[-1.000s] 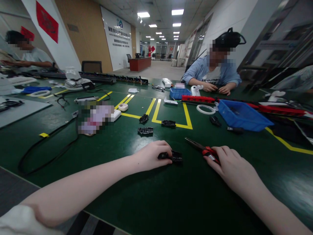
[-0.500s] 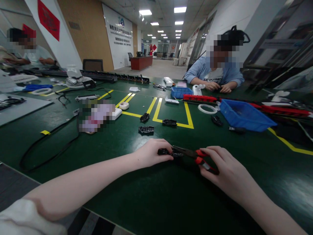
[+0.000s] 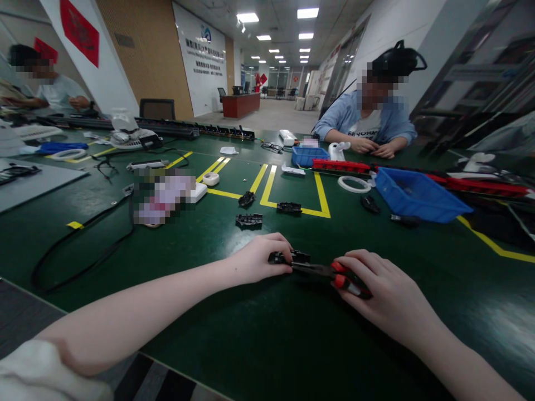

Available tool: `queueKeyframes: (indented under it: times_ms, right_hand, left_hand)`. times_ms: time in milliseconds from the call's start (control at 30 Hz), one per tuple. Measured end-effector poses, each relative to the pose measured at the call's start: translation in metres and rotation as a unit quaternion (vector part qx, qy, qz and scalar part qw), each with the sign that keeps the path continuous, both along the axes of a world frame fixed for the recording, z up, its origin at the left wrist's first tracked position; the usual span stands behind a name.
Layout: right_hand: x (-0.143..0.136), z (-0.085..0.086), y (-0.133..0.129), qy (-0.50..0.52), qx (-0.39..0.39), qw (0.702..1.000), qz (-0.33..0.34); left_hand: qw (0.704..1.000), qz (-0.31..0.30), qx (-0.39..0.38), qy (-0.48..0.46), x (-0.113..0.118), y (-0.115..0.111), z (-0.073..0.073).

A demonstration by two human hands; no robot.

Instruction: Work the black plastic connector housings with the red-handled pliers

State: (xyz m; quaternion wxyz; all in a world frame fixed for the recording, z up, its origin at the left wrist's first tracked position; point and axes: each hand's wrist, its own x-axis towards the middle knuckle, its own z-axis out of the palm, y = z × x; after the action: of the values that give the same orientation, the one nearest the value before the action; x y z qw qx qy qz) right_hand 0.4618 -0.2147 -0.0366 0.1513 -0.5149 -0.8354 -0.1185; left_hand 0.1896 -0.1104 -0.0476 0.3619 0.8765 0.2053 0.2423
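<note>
A small black plastic part (image 3: 300,256) is pinched between the thumb and fingers of my left hand (image 3: 263,259), just above the green table. My right hand (image 3: 376,284) grips red-handled pliers (image 3: 317,269), whose dark jaws point left and lie along the near side of the part, close to my left fingertips. Whether the jaws touch the part is too small to tell. Beyond my left hand lie three similar black parts: one (image 3: 249,220) nearest, one (image 3: 246,199) behind it, and one (image 3: 289,208) by the yellow tape.
A blue bin (image 3: 418,195) stands at the right, with a white ring (image 3: 354,184) and black pieces beside it. At the left are a blurred phone (image 3: 165,200), a tape roll (image 3: 211,179) and a looped black cable (image 3: 54,248). A person (image 3: 368,120) sits across the table.
The pliers have shifted left and slightly down, their jaws now on the near side of the part. The handles look closer together. My left hand has barely moved.
</note>
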Motion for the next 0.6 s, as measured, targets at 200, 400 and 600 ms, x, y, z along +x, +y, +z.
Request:
queueKeyframes:
  times_ms: [200, 400, 600]
  right_hand:
    - [-0.005, 0.001, 0.0, 0.003, 0.028, 1.0, 0.004]
    - [-0.003, 0.01, -0.003, 0.011, 0.07, 0.997, 0.003]
    - [-0.002, 0.007, 0.0, 0.008, 0.043, 0.999, 0.003]
  left_hand:
    - [1.0, -0.006, 0.002, -0.004, -0.001, -0.001, 0.001]
    - [1.0, -0.008, 0.006, -0.001, -0.001, -0.001, 0.0]
    - [1.0, 0.005, 0.002, 0.008, -0.001, -0.004, 0.006]
